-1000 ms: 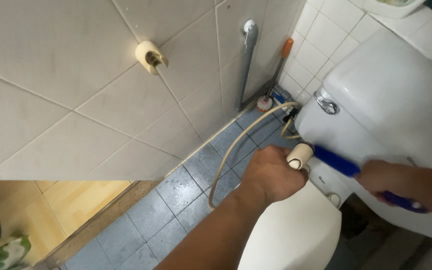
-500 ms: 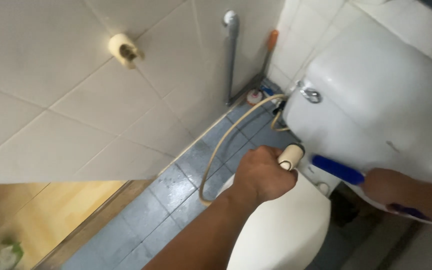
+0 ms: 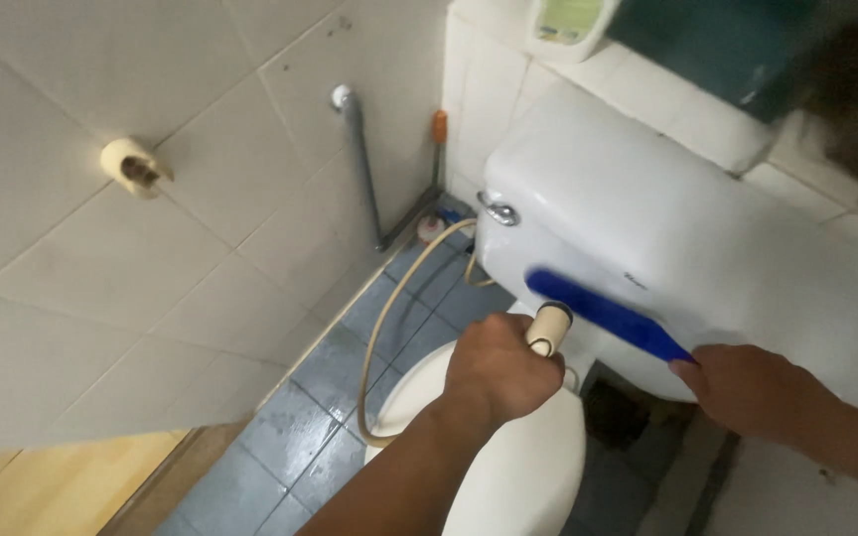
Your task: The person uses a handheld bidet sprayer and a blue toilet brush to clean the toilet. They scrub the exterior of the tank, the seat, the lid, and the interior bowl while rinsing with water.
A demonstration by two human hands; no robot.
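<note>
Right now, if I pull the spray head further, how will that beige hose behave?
Probably floppy: the hose sags in a loose loop over the floor tiles. It likely trails the spray head in the left hand, and may drag on the toilet lid.

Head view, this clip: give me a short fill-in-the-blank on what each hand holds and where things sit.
1. The left hand grips a beige ____ head fed by a hose.
2. The right hand holds a brush whose colour is ____.
3. The brush lies against the front of the white toilet ____.
4. The empty beige holder is fixed to the tiled ____.

Missing words: sprayer; blue; tank; wall
</note>
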